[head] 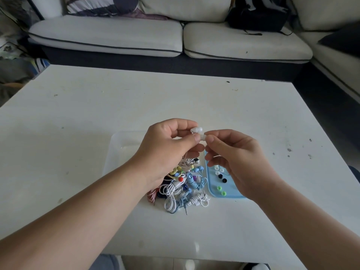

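Observation:
My left hand [167, 147] pinches a white earbud [197, 130] between thumb and fingers, held above the table. My right hand [237, 158] pinches the white tip end of a second earbud piece [203, 137] right beside it; the two hands nearly touch. Thin white cord hangs from the left hand down toward a tangled pile of wired earphones [185, 190] in white, blue, red and yellow. A light blue tray [212, 191] to the right of the pile holds several small ear tips in white, black and green [220, 189].
A clear plastic tray [120, 145] lies under my left hand, partly hidden. The white table [97, 114] has small dark marks. A grey sofa [109, 36] stands beyond it with a black bag [257, 18] on the seat.

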The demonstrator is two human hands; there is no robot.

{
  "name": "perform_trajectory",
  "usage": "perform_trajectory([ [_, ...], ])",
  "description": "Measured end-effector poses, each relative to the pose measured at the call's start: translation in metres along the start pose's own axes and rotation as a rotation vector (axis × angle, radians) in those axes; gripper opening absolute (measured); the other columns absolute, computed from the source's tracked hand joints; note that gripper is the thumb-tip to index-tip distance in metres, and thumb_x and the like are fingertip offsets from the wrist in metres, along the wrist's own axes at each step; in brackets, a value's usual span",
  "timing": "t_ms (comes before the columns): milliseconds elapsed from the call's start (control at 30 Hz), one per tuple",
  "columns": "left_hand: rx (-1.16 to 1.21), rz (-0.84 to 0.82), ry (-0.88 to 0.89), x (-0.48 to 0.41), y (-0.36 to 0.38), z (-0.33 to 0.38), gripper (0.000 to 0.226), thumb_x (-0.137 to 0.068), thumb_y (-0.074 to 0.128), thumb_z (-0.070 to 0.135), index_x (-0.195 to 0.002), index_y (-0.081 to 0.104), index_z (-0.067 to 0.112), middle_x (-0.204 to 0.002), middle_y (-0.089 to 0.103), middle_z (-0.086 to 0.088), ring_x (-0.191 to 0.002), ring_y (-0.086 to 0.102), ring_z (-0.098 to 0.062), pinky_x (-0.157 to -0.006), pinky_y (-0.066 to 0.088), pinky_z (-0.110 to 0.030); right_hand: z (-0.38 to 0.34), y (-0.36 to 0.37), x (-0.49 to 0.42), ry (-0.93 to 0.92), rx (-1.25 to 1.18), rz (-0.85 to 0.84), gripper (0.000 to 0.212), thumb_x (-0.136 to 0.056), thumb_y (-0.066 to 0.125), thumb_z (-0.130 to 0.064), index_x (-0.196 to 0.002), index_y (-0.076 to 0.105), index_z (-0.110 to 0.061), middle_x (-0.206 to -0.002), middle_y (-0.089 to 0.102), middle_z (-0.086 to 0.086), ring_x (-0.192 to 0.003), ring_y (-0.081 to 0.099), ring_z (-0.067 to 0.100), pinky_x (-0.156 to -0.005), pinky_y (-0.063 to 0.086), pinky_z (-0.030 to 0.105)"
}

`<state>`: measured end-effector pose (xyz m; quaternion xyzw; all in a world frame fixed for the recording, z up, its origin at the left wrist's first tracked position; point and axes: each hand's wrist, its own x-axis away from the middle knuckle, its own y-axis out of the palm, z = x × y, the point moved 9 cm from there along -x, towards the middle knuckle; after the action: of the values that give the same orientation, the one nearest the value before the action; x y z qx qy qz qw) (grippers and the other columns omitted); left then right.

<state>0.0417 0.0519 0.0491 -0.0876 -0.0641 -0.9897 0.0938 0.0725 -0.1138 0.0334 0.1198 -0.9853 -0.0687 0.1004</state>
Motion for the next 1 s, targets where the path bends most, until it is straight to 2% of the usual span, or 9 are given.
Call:
perform_trajectory([
  [133, -0.023, 0.014, 0.001, -0.001, -0.006, 0.002, 0.024, -0.091, 0.074, -0.001, -0.112, 0.074, 0.012, -0.092, 0.080, -0.006, -0.080, 0.079, -0.028, -0.074, 0.063, -0.033, -0.001, 0.000, -0.002, 0.009, 0.028, 0.004, 0.013, -0.090, 0.075, -0.012, -0.101, 0.077, -0.006, -0.079, 0.071, 0.013, -0.067, 0.062, 0.024, -0.059, 0.054, 0.030],
  [200, 0.019, 0.023, -0.003, -0.001, -0.008, 0.004, 0.024, -0.091, 0.074, -0.002, -0.112, 0.072, 0.010, -0.092, 0.080, -0.008, -0.081, 0.079, -0.027, -0.075, 0.064, -0.034, 0.005, 0.006, -0.004, 0.065, -0.019, -0.049, 0.024, -0.089, 0.076, -0.017, -0.110, 0.074, -0.006, -0.089, 0.073, 0.013, -0.077, 0.065, 0.028, -0.066, 0.056, 0.033],
  [300, 0.164, 0.044, -0.017, -0.001, -0.015, 0.012, 0.027, -0.087, 0.077, -0.001, -0.112, 0.071, 0.006, -0.096, 0.079, -0.011, -0.082, 0.078, -0.028, -0.080, 0.063, -0.040, 0.022, 0.041, 0.003, 0.165, 0.029, -0.344, 0.046, -0.085, 0.078, -0.022, -0.128, 0.066, -0.010, -0.121, 0.073, 0.012, -0.111, 0.069, 0.028, -0.093, 0.056, 0.042],
  [367, 0.266, 0.062, -0.029, -0.001, -0.022, 0.019, 0.028, -0.086, 0.077, -0.001, -0.113, 0.070, 0.004, -0.093, 0.077, -0.010, -0.079, 0.076, -0.026, -0.079, 0.064, -0.040, 0.031, 0.068, 0.014, 0.185, 0.090, -0.511, 0.046, -0.086, 0.077, -0.014, -0.130, 0.065, -0.013, -0.127, 0.071, 0.011, -0.115, 0.069, 0.027, -0.098, 0.054, 0.041],
  [467, 0.356, 0.080, -0.025, 0.001, -0.034, 0.027, 0.025, -0.088, 0.074, -0.004, -0.111, 0.069, 0.003, -0.095, 0.076, -0.014, -0.080, 0.076, -0.027, -0.080, 0.065, -0.038, 0.036, 0.089, 0.014, 0.132, 0.166, -0.470, 0.029, -0.092, 0.072, -0.003, -0.120, 0.069, -0.008, -0.117, 0.074, 0.013, -0.099, 0.072, 0.028, -0.084, 0.058, 0.035],
  [533, 0.261, 0.122, 0.021, 0.003, -0.046, 0.033, 0.023, -0.088, 0.075, -0.004, -0.109, 0.070, 0.005, -0.096, 0.076, -0.014, -0.080, 0.078, -0.026, -0.079, 0.065, -0.037, 0.035, 0.093, 0.007, 0.134, 0.110, -0.384, 0.013, -0.096, 0.069, -0.007, -0.107, 0.072, 0.000, -0.104, 0.074, 0.023, -0.090, 0.070, 0.035, -0.077, 0.059, 0.036],
  [700, -0.488, 0.240, 0.201, 0.001, -0.100, 0.042, 0.016, -0.092, 0.075, 0.010, -0.105, 0.073, 0.020, -0.095, 0.074, -0.002, -0.071, 0.078, -0.013, -0.080, 0.065, -0.043, 0.042, 0.109, -0.009, 0.253, -0.036, -0.297, 0.027, -0.096, 0.069, -0.017, -0.101, 0.070, 0.010, -0.093, 0.070, 0.022, -0.079, 0.066, 0.031, -0.074, 0.059, 0.039],
  [867, -0.522, 0.205, -0.005, -0.001, -0.128, 0.007, 0.009, -0.095, 0.073, 0.034, -0.098, 0.075, 0.026, -0.089, 0.071, -0.001, -0.070, 0.068, -0.007, -0.077, 0.062, -0.037, 0.064, 0.141, -0.009, 0.368, 0.108, -0.374, 0.024, -0.094, 0.074, -0.024, -0.094, 0.072, 0.000, -0.082, 0.067, 0.018, -0.062, 0.060, 0.022, -0.055, 0.049, 0.032],
  [1000, -0.522, 0.118, -0.133, -0.005, -0.134, -0.020, 0.015, -0.091, 0.077, 0.033, -0.100, 0.073, 0.022, -0.086, 0.071, -0.004, -0.065, 0.066, -0.017, -0.070, 0.059, -0.034, 0.068, 0.165, -0.012, 0.370, 0.221, -0.472, 0.011, -0.094, 0.068, -0.004, -0.085, 0.074, 0.000, -0.080, 0.067, 0.018, -0.057, 0.058, 0.019, -0.048, 0.044, 0.029],
])
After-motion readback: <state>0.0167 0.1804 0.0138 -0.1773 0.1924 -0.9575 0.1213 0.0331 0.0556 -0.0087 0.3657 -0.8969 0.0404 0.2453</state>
